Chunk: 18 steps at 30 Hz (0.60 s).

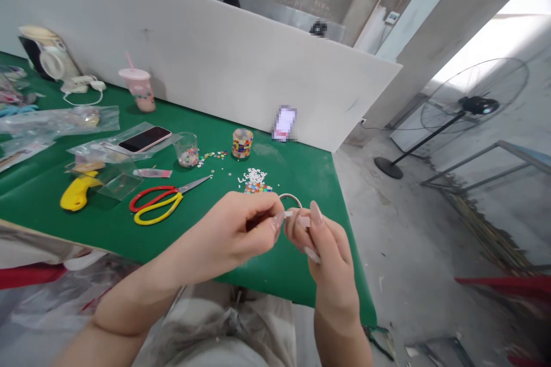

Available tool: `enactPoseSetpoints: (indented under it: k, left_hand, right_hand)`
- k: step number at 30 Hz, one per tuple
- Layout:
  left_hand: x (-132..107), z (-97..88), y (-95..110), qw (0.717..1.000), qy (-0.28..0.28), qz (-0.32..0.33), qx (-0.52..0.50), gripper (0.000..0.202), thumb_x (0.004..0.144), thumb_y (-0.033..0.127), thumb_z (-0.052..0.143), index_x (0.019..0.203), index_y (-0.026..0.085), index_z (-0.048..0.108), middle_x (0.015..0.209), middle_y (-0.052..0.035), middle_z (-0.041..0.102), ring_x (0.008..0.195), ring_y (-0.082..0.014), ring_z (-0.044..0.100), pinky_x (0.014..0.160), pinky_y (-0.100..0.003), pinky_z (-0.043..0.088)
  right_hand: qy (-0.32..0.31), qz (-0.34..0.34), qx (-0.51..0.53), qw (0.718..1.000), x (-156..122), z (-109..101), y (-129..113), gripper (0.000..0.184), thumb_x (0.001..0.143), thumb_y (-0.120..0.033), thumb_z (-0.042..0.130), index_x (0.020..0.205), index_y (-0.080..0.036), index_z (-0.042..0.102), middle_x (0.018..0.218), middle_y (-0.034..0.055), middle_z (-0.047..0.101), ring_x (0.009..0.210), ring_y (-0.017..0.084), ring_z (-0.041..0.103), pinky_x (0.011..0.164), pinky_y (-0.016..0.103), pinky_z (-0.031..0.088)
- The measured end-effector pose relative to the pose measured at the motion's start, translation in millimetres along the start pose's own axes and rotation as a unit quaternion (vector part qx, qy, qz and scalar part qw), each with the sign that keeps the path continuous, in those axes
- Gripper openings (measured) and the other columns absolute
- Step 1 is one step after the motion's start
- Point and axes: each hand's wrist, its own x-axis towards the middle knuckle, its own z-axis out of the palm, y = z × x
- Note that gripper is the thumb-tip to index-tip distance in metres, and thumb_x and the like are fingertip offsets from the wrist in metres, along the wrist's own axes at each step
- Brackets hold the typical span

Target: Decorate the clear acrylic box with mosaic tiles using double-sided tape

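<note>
My left hand is closed in a pinch, with a small white piece at its fingertips. Close beside it, my right hand is curled shut around a thin pale ring like a bangle; only the ring's far arc shows, and the fingers cover the rest. Just beyond the hands lie a heap of small white pieces and a patch of coloured square pieces. A stack of multicoloured bangles stands farther back on the green table.
Scissors with red and yellow handles, a yellow tool, a clear cup of pieces and a dark-screened phone lie leftward. A lit phone leans on the white partition. A pink tumbler stands behind.
</note>
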Motion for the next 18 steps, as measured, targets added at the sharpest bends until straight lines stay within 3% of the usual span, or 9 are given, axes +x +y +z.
enactPoseSetpoints:
  k: [4, 7, 9, 12, 15, 18]
  left_hand:
    - [9.6, -10.9, -15.0, 0.999, 0.002, -0.015, 0.038, 0.021, 0.088, 0.017, 0.041, 0.068, 0.019, 0.046, 0.059, 0.0065, 0.045, 0.054, -0.0084, 0.038, 0.05, -0.019, 0.031]
    - [31.9, -22.8, -46.3, 0.992, -0.003, -0.058, 0.112, 0.027, 0.092, 0.027, 0.039, 0.07, 0.018, 0.051, 0.06, 0.0054, 0.05, 0.056, -0.0096, 0.045, 0.054, -0.02, 0.036]
    - [53.6, -29.1, -79.6, 0.981, -0.029, -0.11, 0.159, 0.029, 0.093, 0.028, 0.04, 0.072, 0.017, 0.057, 0.06, 0.0047, 0.055, 0.056, -0.0102, 0.05, 0.057, -0.021, 0.041]
    - [88.1, -29.9, -135.3, 0.968, -0.033, -0.161, 0.189, 0.025, 0.093, 0.027, 0.048, 0.079, 0.014, 0.064, 0.064, 0.0022, 0.061, 0.055, -0.0114, 0.056, 0.055, -0.024, 0.046]
    - [115.7, -20.2, -177.8, 0.958, -0.014, -0.183, 0.222, 0.024, 0.093, 0.035, 0.058, 0.101, 0.013, 0.064, 0.097, -0.0048, 0.067, 0.082, -0.0167, 0.065, 0.074, -0.035, 0.055]
    - [129.7, -9.2, -198.6, 0.956, 0.006, -0.183, 0.23, 0.027, 0.094, 0.033, 0.059, 0.114, 0.015, 0.061, 0.114, -0.0083, 0.064, 0.097, -0.0205, 0.064, 0.084, -0.041, 0.055]
  right_hand:
    - [-0.005, 0.016, 0.003, 1.0, 3.0, -7.2, 5.6, 0.047, 0.103, -0.033, 0.03, 0.058, -0.021, 0.031, 0.054, -0.0041, 0.029, 0.053, 0.012, 0.029, 0.051, 0.029, 0.025]
    - [0.005, 0.014, -0.143, 0.99, 5.8, -15.6, 20.7, 0.043, 0.103, -0.036, 0.032, 0.062, -0.022, 0.035, 0.057, -0.0042, 0.036, 0.052, 0.011, 0.032, 0.051, 0.026, 0.027]
    - [-0.012, 0.01, -0.324, 0.946, 8.7, -20.8, 36.2, 0.041, 0.104, -0.036, 0.026, 0.068, -0.022, 0.038, 0.06, -0.0037, 0.042, 0.052, 0.011, 0.036, 0.05, 0.024, 0.03]
    - [-0.066, 0.017, -0.555, 0.829, 15.1, -23.8, 62.0, 0.04, 0.105, -0.027, 0.019, 0.075, -0.02, 0.044, 0.063, -0.0011, 0.052, 0.052, 0.011, 0.045, 0.049, 0.024, 0.032]
    - [-0.116, 0.014, -0.617, 0.778, 22.0, -20.5, 82.0, 0.033, 0.103, -0.024, 0.03, 0.078, -0.017, 0.052, 0.07, 0.0045, 0.062, 0.059, 0.015, 0.056, 0.052, 0.026, 0.033]
    - [-0.167, 0.011, -0.661, 0.731, 27.0, -16.0, 92.6, 0.029, 0.101, -0.025, 0.038, 0.082, -0.015, 0.057, 0.076, 0.0085, 0.067, 0.065, 0.019, 0.062, 0.053, 0.027, 0.034]
